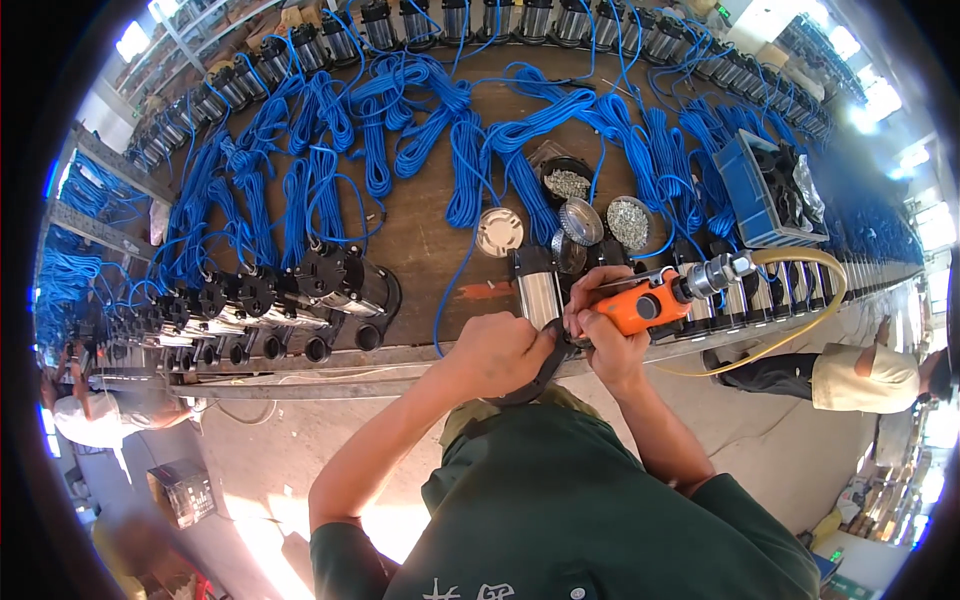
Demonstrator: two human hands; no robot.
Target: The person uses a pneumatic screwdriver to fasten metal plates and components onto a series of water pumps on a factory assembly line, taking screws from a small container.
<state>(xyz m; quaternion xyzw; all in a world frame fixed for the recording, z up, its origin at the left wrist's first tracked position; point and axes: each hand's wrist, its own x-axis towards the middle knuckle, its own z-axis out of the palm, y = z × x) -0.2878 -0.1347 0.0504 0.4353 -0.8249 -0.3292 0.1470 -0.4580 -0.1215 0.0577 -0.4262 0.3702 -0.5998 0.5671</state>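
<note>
A steel-bodied pump (pixel 540 292) with black ends lies on the bench edge in front of me. My left hand (pixel 503 352) is closed round its black end piece (pixel 548 372), nearest my body. My right hand (pixel 608 335) grips an orange air screwdriver (pixel 650 304), its metal fitting and yellow hose (pixel 840 285) trailing off to the right. The tool's tip is hidden by my fingers near the black end piece. Just beyond the pump stand a white round cover (pixel 499 232), a metal dish (pixel 581 221) and a dish of small metal parts (pixel 629 223).
Bundled blue cables (pixel 465 170) cover much of the bench. Pumps line the left edge (pixel 340 285), the right front and the far side (pixel 455 20). A blue crate (pixel 750 190) holds black parts. Other people stand at the right (pixel 865 378) and left (pixel 95 415).
</note>
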